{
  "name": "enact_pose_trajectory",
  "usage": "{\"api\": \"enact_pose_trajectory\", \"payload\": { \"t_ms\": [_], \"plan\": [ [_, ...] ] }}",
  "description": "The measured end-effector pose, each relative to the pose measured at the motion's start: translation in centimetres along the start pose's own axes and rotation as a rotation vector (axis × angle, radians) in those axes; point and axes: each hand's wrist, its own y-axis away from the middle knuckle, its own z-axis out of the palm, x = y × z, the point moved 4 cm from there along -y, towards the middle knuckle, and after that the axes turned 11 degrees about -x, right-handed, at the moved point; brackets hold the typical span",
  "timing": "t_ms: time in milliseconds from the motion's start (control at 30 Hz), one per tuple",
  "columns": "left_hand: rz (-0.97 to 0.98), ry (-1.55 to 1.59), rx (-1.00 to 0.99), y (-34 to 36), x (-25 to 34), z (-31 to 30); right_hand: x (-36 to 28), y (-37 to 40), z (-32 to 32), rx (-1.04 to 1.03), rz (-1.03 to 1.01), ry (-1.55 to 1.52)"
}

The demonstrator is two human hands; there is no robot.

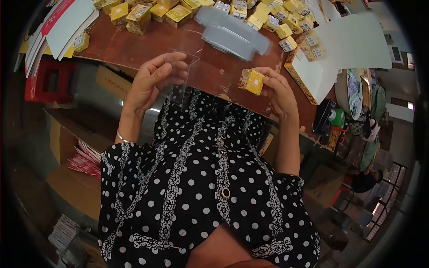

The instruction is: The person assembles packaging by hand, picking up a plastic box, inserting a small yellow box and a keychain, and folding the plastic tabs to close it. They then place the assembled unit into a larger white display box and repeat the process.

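Note:
My left hand [154,80] is closed on a clear plastic sleeve [182,91], which hangs at the table's front edge and is hard to see. My right hand [278,89] grips a small yellow box [254,82] between thumb and fingers, just above the tabletop. Between and beyond my hands lies a stack of flat, clear plastic sleeves [232,38]. More small yellow boxes [178,15] stand along the far side of the table, several of them heaped at the back right.
On the brown table [147,42], an open white display carton [308,76] stands at the right with small boxes in it. Flat printed cards [60,31] lie at the left. Below are a red stool [51,80] and a cardboard box [71,181]. Another person [367,181] is far right.

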Motion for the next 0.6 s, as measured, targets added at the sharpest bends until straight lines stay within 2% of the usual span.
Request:
{"api": "enact_pose_trajectory", "payload": {
  "t_ms": [33, 100, 200, 333, 400, 433, 500, 533, 600],
  "plan": [
    [-0.039, -0.020, -0.002, -0.2, -0.4, 0.5, 0.1, 0.2, -1.3, 0.011, -0.004, -0.006],
    [-0.083, -0.040, -0.008, -0.5, -1.0, 1.4, 0.1, 0.5, -2.8, -0.051, 0.107, 0.330],
    [-0.142, -0.101, -0.004, -0.8, -1.8, 2.4, -0.9, 1.0, -2.5, -0.066, 0.114, 0.493],
    [-0.185, -0.124, 0.003, -1.3, -2.5, 3.5, -0.9, 1.7, -3.5, -0.055, 0.136, 0.438],
    [-0.201, -0.121, 0.006, -1.6, -2.5, 4.1, -1.3, 2.4, -2.9, 0.026, -0.227, 0.266],
    [-0.206, -0.133, 0.009, -1.7, -2.5, 4.3, -1.1, 2.8, -2.4, 0.028, -0.229, 0.262],
    [-0.221, -0.148, 0.011, -1.7, -2.6, 4.7, -1.6, 3.9, -1.6, 0.208, -0.345, 0.575],
    [-0.236, -0.158, 0.019, -1.8, -2.7, 4.8, -1.3, 4.0, -1.8, 0.213, -0.348, 0.571],
    [-0.258, -0.167, 0.018, -2.0, -2.9, 5.2, -0.9, 4.8, -1.4, 0.290, -0.482, 1.129]
  ]
}}
